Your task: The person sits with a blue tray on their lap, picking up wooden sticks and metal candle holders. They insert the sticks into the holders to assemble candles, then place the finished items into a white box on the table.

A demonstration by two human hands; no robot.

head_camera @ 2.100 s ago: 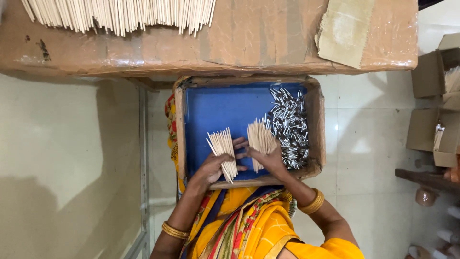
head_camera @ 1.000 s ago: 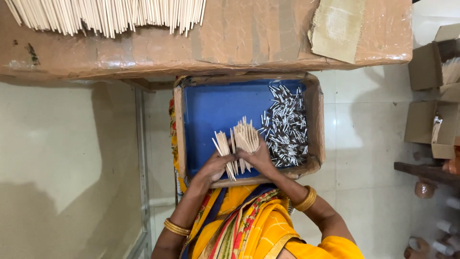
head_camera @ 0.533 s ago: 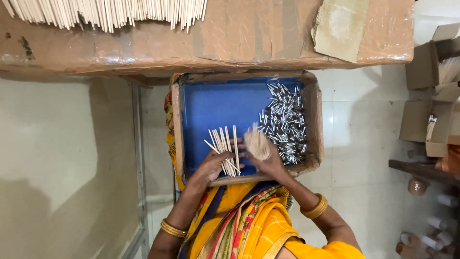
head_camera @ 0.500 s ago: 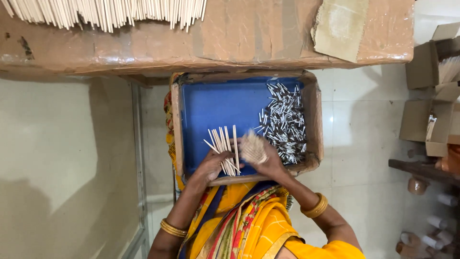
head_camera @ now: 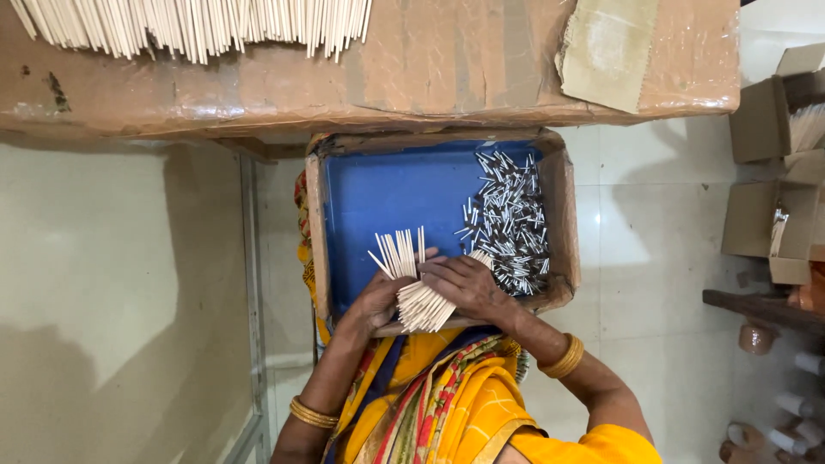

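I am holding a bundle of thin pale sticks over the near edge of the blue tray that is sitting in a shallow cardboard box on my lap. My left hand is curled around the lower part of the bundle, fingers closed on it, with the upper ends fanning out above my thumb over the blue surface. My right hand is lying across the same bundle from the other side — its fingers are bent over the sticks and pressing them against my left hand, so both hands are gripping the one bunch. The cut ends nearest me are poking out below my hands, just over the box's front wall.

Just beside my right hand, on the right part of the tray, a loose heap of small silvery metal pieces is lying; my knuckles are near its lower edge, though I cannot tell whether they are touching it.

Beyond the box, a worktop wrapped in brown cardboard and tape is carrying a long row of more pale sticks at its far left — well apart from my hands. Brown cartons are standing on the tiled floor to my right.
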